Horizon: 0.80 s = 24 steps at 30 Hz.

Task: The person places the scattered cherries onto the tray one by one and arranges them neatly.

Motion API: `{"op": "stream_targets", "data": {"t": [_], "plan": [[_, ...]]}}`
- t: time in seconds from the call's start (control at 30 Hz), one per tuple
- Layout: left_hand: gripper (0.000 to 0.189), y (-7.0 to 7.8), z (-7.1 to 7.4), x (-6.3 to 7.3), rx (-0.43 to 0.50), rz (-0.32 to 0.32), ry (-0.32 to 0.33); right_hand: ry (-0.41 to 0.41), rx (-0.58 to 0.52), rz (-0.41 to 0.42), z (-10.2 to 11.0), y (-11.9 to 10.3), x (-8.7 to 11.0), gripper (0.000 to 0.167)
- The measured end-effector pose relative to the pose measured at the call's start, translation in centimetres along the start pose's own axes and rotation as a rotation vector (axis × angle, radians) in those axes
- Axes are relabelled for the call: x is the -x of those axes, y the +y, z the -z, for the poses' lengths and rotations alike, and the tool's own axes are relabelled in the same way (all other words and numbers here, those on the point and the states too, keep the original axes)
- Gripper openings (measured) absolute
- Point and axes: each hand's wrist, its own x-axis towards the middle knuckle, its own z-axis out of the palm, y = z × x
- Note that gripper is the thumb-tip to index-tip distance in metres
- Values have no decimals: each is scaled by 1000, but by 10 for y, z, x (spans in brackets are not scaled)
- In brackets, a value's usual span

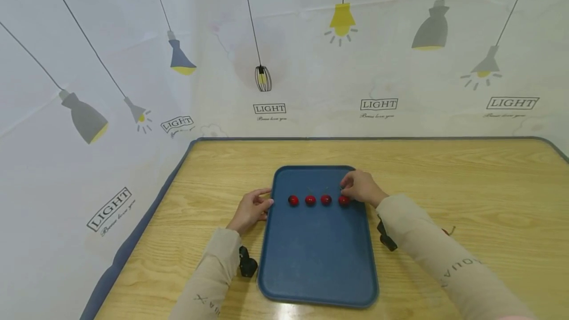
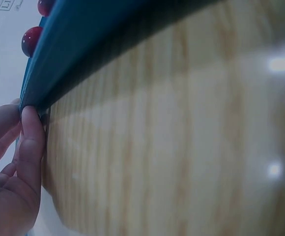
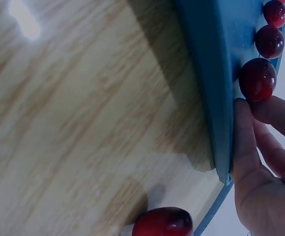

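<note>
A blue tray (image 1: 317, 256) lies on the table with several red cherries (image 1: 310, 200) in a row across its upper part. My right hand (image 1: 362, 187) reaches over the tray's right rim and pinches the rightmost cherry (image 1: 344, 201) with thumb and fingertips. In the right wrist view the dark red cherry (image 3: 258, 79) sits right at the fingertips, close to the tray wall. My left hand (image 1: 252, 210) grips the tray's left rim near the leftmost cherry (image 1: 293, 200). In the left wrist view, the thumb and fingers are at the rim.
Another cherry (image 3: 163, 223) lies on the wooden table (image 1: 213, 172) right of the tray, mostly hidden by the right sleeve (image 1: 440, 246) in the head view. Behind the table hangs a white sheet (image 1: 306, 63) printed with lamps.
</note>
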Motion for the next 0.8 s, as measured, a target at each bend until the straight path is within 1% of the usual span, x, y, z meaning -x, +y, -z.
{"op": "stream_targets", "data": {"t": [0.13, 0.33, 0.47, 0.6, 0.8], "plan": [[41, 4, 1, 3, 17, 5, -14, -7, -5, -8, 0, -1, 1, 20], [41, 23, 1, 16, 8, -9, -20, 2, -3, -1, 0, -2, 0, 19], [41, 29, 0, 21, 4, -7, -20, 2, -9, 1, 0, -1, 0, 19], [41, 29, 1, 20, 11, -7, -24, 2, -14, 10, 0, -1, 0, 18], [42, 23, 1, 15, 19, -3, -29, 11, 5, 21, 1, 0, 0, 18]]}}
